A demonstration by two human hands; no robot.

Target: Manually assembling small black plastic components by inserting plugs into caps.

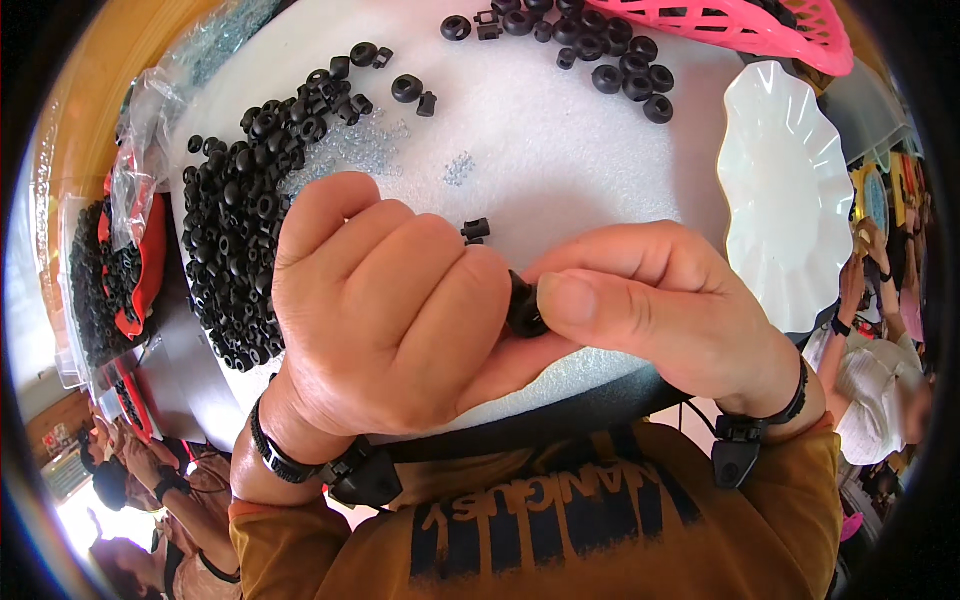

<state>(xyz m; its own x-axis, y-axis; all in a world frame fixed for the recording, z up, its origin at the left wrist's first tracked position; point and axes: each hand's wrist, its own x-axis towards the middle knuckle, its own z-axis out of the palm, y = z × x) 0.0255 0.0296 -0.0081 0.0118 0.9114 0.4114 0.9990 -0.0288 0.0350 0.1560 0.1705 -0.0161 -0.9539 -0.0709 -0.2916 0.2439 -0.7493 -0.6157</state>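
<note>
A small rounded black plastic part [522, 306] sits between my two hands, mostly covered by fingers. My left hand [390, 300] is closed like a fist, with its index finger curled against the part's left side and its thumb stretched beneath. From the right, my right hand [665, 305] pinches the same part under its thumb. Just beyond my hands, a small black clip-like piece [475, 231] lies on the white foam sheet [590, 165]. Left of my left hand spreads a big pile of black ring-shaped parts [235, 230].
Small clear beads [365, 140] lie by the pile. More black rounded parts [630, 75] gather near a pink basket [740, 22]. A white scalloped dish [785, 200] stands at right. Red-rimmed containers of black parts [135, 265] are at left. Other people sit at both sides.
</note>
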